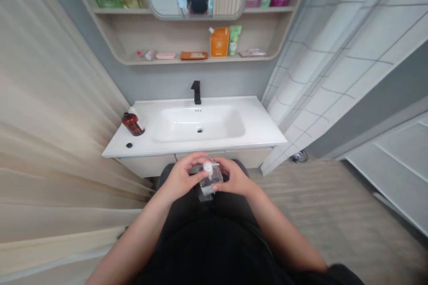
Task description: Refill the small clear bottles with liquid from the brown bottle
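The left hand point(186, 174) and right hand point(235, 179) share a grip around one clear, boxy pump bottle point(207, 182), before a glossy white surface point(262, 127); I count one round-shouldered amber bottle point(131, 123) and one black disc point(129, 145) there.

Shows clear and white on the pump bottle point(210, 180), reddish-brown on the countertop bottle point(133, 124), black on the faucet point(197, 93), white on the sink point(214, 120), orange on the pouch point(219, 42), dark grid lines across the white curtain point(347, 67).

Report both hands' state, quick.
Left hand: closed on the clear pump bottle, holding it.
Right hand: closed on the same bottle's other side, holding it too.
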A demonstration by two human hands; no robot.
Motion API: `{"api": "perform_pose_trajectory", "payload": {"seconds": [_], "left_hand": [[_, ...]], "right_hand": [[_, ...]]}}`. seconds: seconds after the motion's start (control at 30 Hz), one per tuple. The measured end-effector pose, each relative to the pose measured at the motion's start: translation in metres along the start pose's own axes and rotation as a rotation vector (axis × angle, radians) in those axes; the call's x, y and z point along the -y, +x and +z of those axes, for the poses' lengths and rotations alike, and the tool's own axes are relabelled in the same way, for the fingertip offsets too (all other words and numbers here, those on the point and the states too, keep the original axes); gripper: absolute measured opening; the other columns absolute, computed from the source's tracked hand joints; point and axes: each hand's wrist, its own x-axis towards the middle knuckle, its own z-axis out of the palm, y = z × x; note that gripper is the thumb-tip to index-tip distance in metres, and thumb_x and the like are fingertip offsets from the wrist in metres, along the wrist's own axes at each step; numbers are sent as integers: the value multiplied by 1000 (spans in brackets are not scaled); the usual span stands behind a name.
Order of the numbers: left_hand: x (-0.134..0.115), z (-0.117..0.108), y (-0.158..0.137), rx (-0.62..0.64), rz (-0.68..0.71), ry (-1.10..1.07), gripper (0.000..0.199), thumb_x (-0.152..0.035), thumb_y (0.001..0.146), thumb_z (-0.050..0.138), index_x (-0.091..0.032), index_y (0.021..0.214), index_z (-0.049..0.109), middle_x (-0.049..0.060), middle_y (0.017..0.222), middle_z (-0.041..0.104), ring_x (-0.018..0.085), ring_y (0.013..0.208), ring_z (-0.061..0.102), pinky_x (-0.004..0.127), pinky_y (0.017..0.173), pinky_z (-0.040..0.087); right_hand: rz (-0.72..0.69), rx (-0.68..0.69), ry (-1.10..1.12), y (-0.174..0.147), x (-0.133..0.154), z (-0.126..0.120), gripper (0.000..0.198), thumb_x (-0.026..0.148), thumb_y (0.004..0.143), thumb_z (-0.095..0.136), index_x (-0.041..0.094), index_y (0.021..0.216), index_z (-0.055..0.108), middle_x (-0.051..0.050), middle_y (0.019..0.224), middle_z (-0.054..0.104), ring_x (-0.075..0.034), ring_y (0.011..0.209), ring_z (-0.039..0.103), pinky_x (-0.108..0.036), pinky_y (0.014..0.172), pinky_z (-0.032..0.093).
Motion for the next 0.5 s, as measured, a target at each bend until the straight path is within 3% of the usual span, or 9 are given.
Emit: {"api": "perform_pose_trajectory", "payload": {"seconds": [0.1, 0.23, 0.33, 0.5], "left_hand": [[4, -2, 5, -66, -25, 28, 52, -43, 87, 95, -21, 133, 83, 15, 131, 85, 33, 122, 82, 51, 116, 63], [9, -5, 12, -28, -38, 64, 51, -46, 82, 99, -20, 125, 88, 15, 127, 86, 36, 117, 84, 52, 111, 67], [11, -3, 17, -27, -23, 139, 45, -45, 88, 94, -22, 126, 88, 12, 125, 87, 34, 113, 84, 51, 109, 68], [21, -11, 24, -164, 78, 412, 49, -43, 93, 88, -27, 138, 81, 9, 136, 83, 30, 121, 79, 46, 113, 61]], "right_hand": [[-17, -135, -85, 3, -1, 6, 89, 55, 73, 106, 27, 150, 69, -13, 143, 77, -35, 127, 78, -52, 111, 65], [39, -32, 48, 9, -4, 2, 94, 61, 69, 107, 25, 147, 70, -13, 138, 79, -33, 121, 81, -48, 107, 67], [86, 60, 99, 17, -7, -11, 94, 62, 70, 106, 25, 147, 68, -11, 136, 80, -31, 119, 81, -46, 106, 67], [83, -32, -114, 24, -21, -32, 87, 58, 76, 104, 27, 148, 67, -12, 144, 75, -31, 127, 76, -48, 112, 63]]}}
